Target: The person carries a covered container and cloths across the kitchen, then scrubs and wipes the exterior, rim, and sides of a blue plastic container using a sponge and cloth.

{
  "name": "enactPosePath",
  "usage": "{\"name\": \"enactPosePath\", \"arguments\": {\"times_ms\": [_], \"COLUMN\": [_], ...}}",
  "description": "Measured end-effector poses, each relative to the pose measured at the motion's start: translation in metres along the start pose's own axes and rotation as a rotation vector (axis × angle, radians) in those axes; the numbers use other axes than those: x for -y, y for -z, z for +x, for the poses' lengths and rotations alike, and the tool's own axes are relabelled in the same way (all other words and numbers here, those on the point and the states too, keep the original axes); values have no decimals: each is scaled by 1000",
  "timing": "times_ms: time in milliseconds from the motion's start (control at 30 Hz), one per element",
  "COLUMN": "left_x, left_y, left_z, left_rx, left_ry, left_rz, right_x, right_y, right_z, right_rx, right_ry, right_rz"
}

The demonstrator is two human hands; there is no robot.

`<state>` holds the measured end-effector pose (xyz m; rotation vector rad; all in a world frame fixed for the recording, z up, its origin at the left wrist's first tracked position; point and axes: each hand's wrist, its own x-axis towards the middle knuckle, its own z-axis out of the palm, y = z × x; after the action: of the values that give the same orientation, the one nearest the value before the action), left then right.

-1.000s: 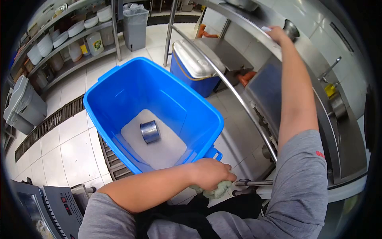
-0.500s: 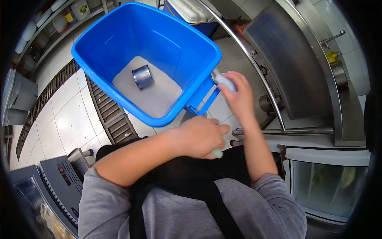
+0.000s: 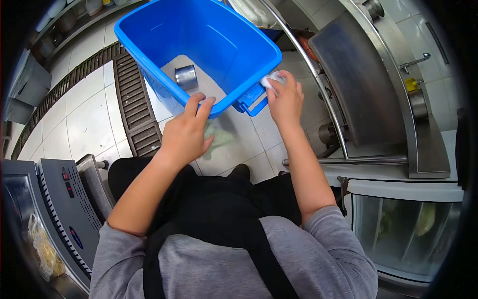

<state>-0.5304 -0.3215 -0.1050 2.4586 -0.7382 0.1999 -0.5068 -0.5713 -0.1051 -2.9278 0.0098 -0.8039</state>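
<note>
A blue plastic bin stands tilted in view in front of me, with pale granular stuff in its bottom. On that lies a metal cup. My left hand is at the bin's near rim, two fingers reaching over the edge and the thumb below. A blurred pale green cloth hangs by that thumb, apparently in the same hand. My right hand is closed on a white cloth, pressed to the outer rim at the right corner, just above the blue handle.
A metal rail and a steel sink unit run along the right. A glass-fronted fridge stands at lower right, a grey appliance at lower left. Floor grating lies left of the bin.
My left hand has moved left and up from beneath the handle to the bin's near rim. My right hand has shifted slightly down and left with the white cloth. The bin sits higher in view.
</note>
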Motion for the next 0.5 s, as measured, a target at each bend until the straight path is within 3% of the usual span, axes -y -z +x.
{"name": "enactPosePath", "arguments": {"times_ms": [167,367,433,500], "left_x": [13,15,17,16], "left_y": [-2,-5,-6,-6], "left_z": [4,4,6,5], "left_rx": [1,-30,-43,-30], "left_ry": [-51,-86,-88,-80], "left_rz": [-96,-114,-129,-158], "right_x": [31,15,49,24], "right_y": [10,-1,13,4], "right_z": [-26,-4,-33,-16], "right_rx": [45,-27,24,19], "right_ry": [111,-16,107,126], "right_rz": [13,-55,-2,-30]}}
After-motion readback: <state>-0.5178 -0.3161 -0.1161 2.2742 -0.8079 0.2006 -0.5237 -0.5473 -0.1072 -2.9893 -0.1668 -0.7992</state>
